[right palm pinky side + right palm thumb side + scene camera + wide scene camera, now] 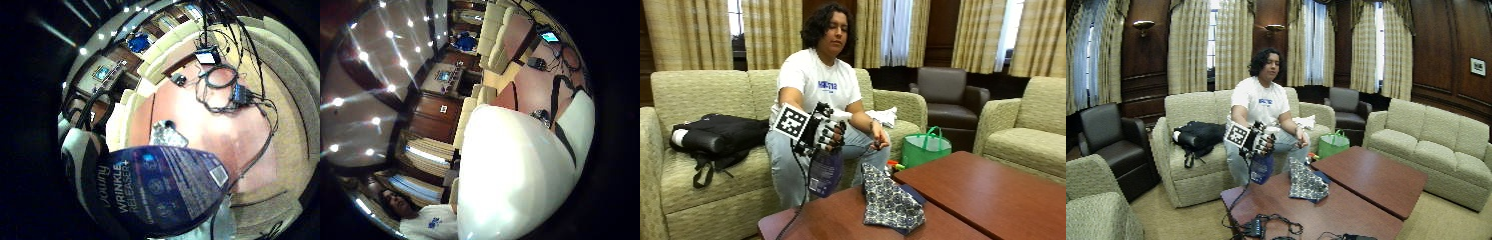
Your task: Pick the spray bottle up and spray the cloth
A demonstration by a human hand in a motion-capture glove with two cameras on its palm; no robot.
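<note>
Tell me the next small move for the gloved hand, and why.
Probably squeeze the trigger. The right hand already grips the spray bottle off the table, its nozzle seemingly turned toward the patterned cloth heaped close beside it.

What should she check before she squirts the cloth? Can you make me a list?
1. Bottle in hand: ok. The gloved right hand grips the spray bottle at its neck, lifted off the table.
2. Cloth ready: ok. The patterned cloth lies bunched on the table beside the bottle.
3. Nozzle aimed at the cloth: cannot tell. The white sprayer top looks to point sideways, above the cloth.
4. Finger on the trigger: cannot tell, hidden by the glove.
5. Other hand out of the way: ok. The bare hand rests near the knee, behind the cloth.
</note>
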